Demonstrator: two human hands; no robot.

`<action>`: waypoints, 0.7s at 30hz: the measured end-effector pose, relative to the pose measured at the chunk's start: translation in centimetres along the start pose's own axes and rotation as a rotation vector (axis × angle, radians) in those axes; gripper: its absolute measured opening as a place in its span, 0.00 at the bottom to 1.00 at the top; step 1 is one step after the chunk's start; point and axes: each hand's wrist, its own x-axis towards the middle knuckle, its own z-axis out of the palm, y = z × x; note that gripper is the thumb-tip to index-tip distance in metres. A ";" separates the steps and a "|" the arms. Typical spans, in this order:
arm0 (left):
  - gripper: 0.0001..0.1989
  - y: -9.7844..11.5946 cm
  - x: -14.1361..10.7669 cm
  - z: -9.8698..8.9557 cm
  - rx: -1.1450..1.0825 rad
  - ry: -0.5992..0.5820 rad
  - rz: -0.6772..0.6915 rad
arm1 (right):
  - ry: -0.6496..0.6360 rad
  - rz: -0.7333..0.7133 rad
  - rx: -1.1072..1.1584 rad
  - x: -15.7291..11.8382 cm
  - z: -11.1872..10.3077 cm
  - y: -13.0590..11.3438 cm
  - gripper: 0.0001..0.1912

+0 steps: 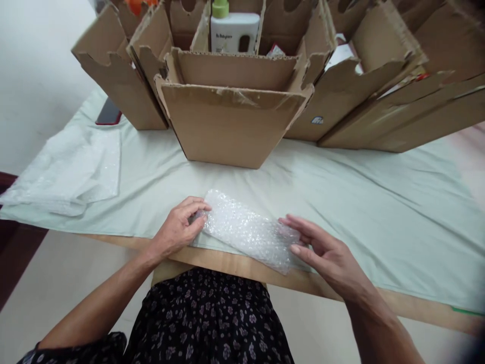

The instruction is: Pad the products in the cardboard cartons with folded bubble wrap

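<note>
A folded strip of clear bubble wrap (246, 230) lies slantwise near the front edge of the table, its right end reaching over the wooden edge. At its left end is my left hand (185, 222), with curved fingers and thumb closed about the corner. My right hand (322, 247) rests at the other end, fingers and thumb apart and touching the plastic lightly. Whether anything is wrapped inside the strip, I cannot tell.
Behind stands a brown cardboard box (231, 126), with more open boxes around it. One holds a white pump bottle (235, 33) with a green top. Loose bubble wrap (71, 172) and a dark phone (109, 112) lie at left on the pale green cloth (341, 202).
</note>
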 end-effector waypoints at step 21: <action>0.10 0.5 -0.3 -0.1 0.030 0.030 0.130 | 0.000 -0.245 -0.303 -1.6 0.3 -1.4 0.12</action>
